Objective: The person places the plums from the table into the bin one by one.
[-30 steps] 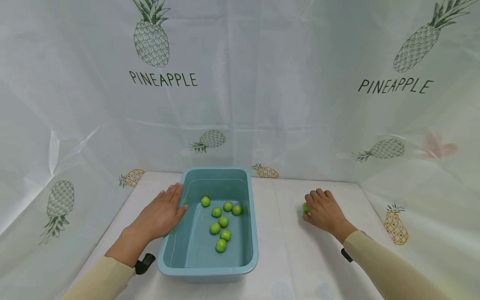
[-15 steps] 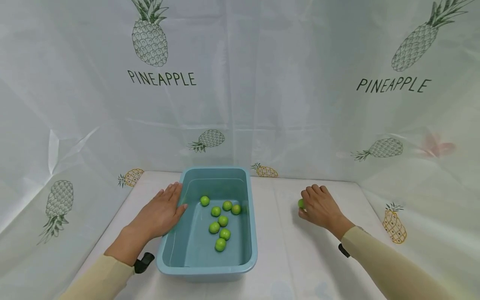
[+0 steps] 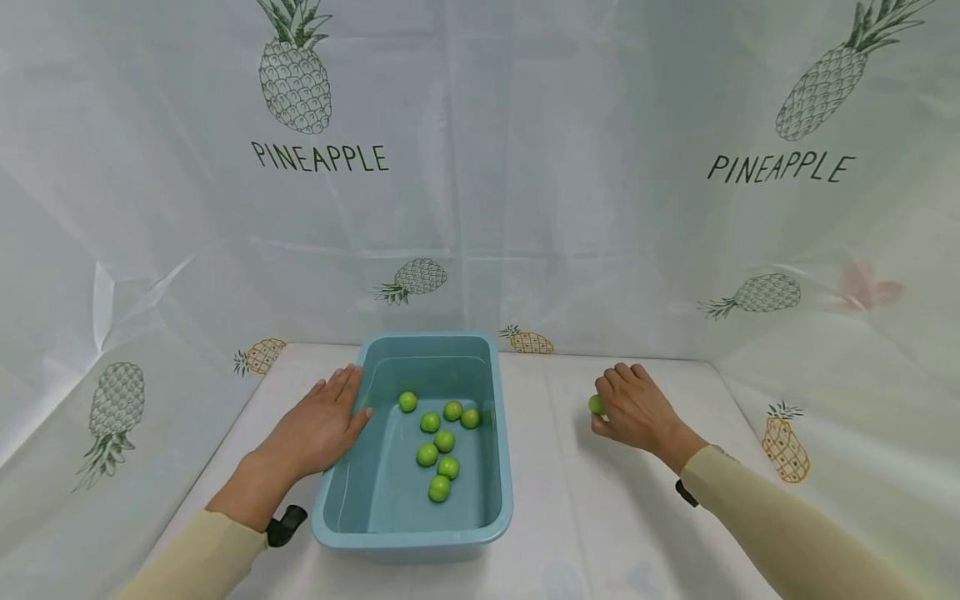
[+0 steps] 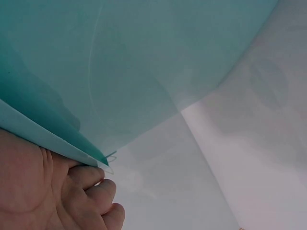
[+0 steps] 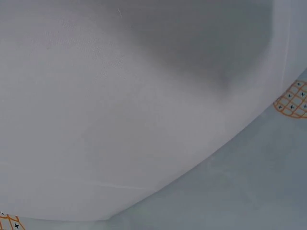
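My left hand [image 3: 315, 427] lies along the left rim of a blue plastic bin [image 3: 412, 540], its fingers straight and the thumb over the edge. In the left wrist view, the palm and fingers [image 4: 91, 196] are against the bin's outer side. Several small round green fruits [image 3: 439, 488] lie loose on the bin floor. To the right of the bin, my right hand [image 3: 637, 412] holds another small green fruit [image 3: 596, 405] between thumb and fingers, partly hidden by the hand. A shadow falls below that hand. Neither hand nor fruit shows in the right wrist view.
A white cloth covers the table [image 3: 547, 467], and the bin stands left of its middle. Behind and at both sides hangs a pale sheet [image 3: 480, 192] printed with pineapples. The table's back edge meets this sheet.
My right hand has moved slightly left and up in the view with the green fruit, showing more of it. The left hand has stayed on the bin's rim.
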`<state>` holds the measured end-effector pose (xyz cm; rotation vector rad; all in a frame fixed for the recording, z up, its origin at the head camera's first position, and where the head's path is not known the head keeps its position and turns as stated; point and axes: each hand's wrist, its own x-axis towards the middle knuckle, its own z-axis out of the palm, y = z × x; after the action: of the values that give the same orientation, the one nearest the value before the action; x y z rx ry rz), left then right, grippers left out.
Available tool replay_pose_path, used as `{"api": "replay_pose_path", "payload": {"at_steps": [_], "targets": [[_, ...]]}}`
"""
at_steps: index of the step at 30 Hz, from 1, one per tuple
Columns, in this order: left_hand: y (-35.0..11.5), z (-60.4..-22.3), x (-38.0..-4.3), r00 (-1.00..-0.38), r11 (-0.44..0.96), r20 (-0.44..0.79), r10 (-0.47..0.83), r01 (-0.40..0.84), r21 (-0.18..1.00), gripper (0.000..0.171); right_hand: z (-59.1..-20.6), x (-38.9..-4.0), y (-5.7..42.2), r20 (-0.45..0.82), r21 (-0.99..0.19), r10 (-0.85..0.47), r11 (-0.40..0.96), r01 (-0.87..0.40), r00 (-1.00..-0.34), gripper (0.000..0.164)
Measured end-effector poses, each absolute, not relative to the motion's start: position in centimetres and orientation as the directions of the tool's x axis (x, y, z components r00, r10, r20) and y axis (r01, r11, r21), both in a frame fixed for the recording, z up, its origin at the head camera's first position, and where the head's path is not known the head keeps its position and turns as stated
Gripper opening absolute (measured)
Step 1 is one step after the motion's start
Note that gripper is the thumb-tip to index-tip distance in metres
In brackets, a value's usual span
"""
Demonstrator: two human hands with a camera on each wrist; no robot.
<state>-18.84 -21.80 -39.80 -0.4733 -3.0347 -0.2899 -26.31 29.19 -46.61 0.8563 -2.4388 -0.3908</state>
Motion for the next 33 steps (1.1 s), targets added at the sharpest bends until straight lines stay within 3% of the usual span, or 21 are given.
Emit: {"api": "replay_pose_path", "payload": {"at_steps": [10, 26, 33], "targets": [[-21.8, -39.8, -18.8, -0.952, 0.935, 0.081, 0.295, 0.306, 0.182, 0.073, -45.7, -26.2, 27.9, 0.375, 0.406, -0.638, 0.765, -0.499, -0.673, 0.035], [-21.9, -39.8, -19.0, -0.947, 0.942, 0.093, 0.309, 0.318, 0.108, 0.073, -43.6, -26.9, 25.1, 0.513, 0.371, -0.647, 0.76, -0.534, -0.564, 0.031], [-21.7, -39.6, -19.0, -0.947, 0.945, 0.089, 0.307, 0.315, 0.093, 0.073, -40.6, -26.7, 21.7, 0.541, 0.243, -0.563, 0.816, -0.525, -0.625, 0.03]]}}
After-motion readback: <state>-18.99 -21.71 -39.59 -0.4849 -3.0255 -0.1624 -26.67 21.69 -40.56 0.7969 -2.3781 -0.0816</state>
